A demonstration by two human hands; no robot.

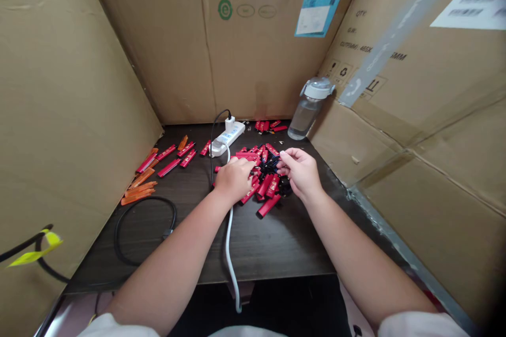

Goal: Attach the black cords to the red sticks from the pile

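Observation:
A pile of small red sticks (264, 185), mixed with black pieces, lies in the middle of the dark table (276, 242). My left hand (234, 179) rests on the left side of the pile with its fingers curled down into it; what they grip is hidden. My right hand (300, 169) is at the right side of the pile, its fingertips pinched together on a small piece I cannot make out. More red sticks (174, 159) lie in a loose row at the left, with several orange sticks (139, 188) beside them.
Tall cardboard walls (253, 47) close in the table on three sides. A white power strip (227, 138) with a plugged charger sits at the back, its white cable (230, 253) running toward me. A clear water bottle (307, 108) stands back right. A black cable loop (144, 229) lies at left.

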